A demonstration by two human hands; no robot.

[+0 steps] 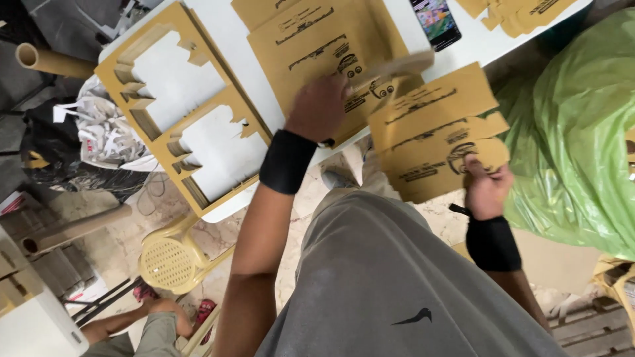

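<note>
Left hand (pixel 319 106): presses flat on a printed card (pixel 317 46) lying on the table (pixel 231 39) | Right hand (pixel 486 188): pinches a card stack (pixel 433 132) off the table's near edge | Around the table: cut frame (pixel 165 99) and phone (pixel 435 21) on top, green bag (pixel 575 132) beside, yellow stool (pixel 173 259) below.

A white desk (pixel 228 39) stands over a pale, mottled stone floor (pixel 132 218). Beneath its edge sits a yellow plastic chair (pixel 173 259) with a perforated seat. To one side lie cardboard tubes (pixel 49 61) and a heap of shredded white paper (pixel 109 135); a large green plastic bag (pixel 582 132) bulges on the other. Wooden slats (pixel 595 327) show in the corner. The light is soft and even.
</note>
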